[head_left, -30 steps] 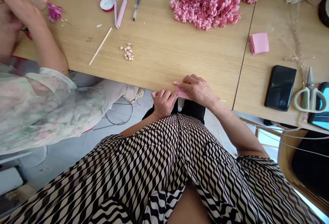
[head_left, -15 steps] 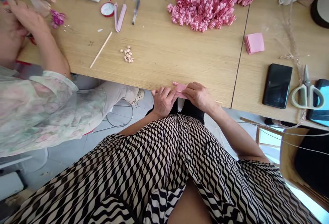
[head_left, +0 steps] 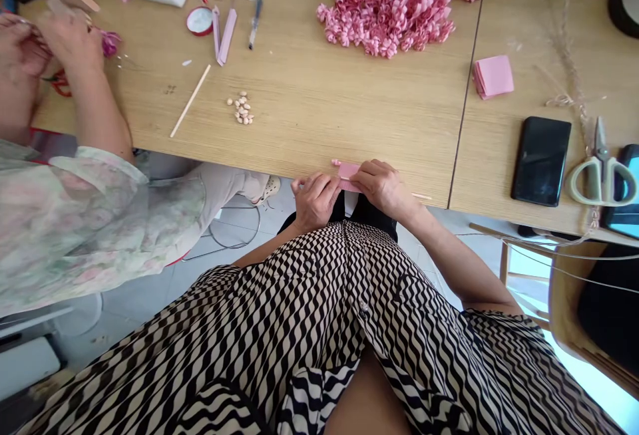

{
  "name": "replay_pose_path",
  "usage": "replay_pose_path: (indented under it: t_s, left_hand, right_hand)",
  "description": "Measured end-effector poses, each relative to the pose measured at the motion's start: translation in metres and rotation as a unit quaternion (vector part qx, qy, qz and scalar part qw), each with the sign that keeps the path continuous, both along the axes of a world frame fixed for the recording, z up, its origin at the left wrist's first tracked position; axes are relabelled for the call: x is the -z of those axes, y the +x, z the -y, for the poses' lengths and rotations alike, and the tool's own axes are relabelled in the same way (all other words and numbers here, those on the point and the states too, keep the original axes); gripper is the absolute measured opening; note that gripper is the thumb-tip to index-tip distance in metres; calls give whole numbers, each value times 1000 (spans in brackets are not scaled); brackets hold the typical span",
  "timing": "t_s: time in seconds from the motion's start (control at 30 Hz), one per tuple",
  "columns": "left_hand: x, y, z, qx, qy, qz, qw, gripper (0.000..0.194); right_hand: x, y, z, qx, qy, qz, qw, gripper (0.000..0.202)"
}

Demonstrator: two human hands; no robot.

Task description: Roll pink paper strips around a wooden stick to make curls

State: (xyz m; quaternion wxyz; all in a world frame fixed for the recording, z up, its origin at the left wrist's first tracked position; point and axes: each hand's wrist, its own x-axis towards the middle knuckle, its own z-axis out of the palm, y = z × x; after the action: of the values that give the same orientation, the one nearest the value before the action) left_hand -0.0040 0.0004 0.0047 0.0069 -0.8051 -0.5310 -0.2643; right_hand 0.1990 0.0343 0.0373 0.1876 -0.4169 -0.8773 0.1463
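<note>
At the table's front edge, a pink strip (head_left: 348,170), paper or cloth, lies between my two hands. My right hand (head_left: 382,183) is closed over its right part, thumb and fingers pressed on it. The fingers of my left hand (head_left: 315,199) are bent and pressed together at the strip's lower left; the fingertips are partly hidden. A small curled pink piece (head_left: 336,162) shows just past the strip's upper left corner. Beside my right wrist, the end of a thin wooden stick (head_left: 422,196) sticks out; the rest is hidden.
A heap of curled pink strips (head_left: 387,9) lies at the back, a stack of pink squares (head_left: 493,76) to the right. Scissors (head_left: 602,172) and a phone (head_left: 542,161) are nearby. Leftward are pale beads (head_left: 243,109), another stick (head_left: 190,101) and a co-worker's hands (head_left: 70,39).
The view has shifted slightly. My left hand has slid a little down and left along the strip, baring more of it. The co-worker's hands have moved.
</note>
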Motion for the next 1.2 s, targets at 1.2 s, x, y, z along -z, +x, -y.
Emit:
replay_pose_path:
  t_s: [1.2]
  left_hand:
    - [-6, 1, -11, 14, -18, 21, 1000, 37]
  right_hand:
    - [-2, 0, -5, 59, -9, -20, 998, 25]
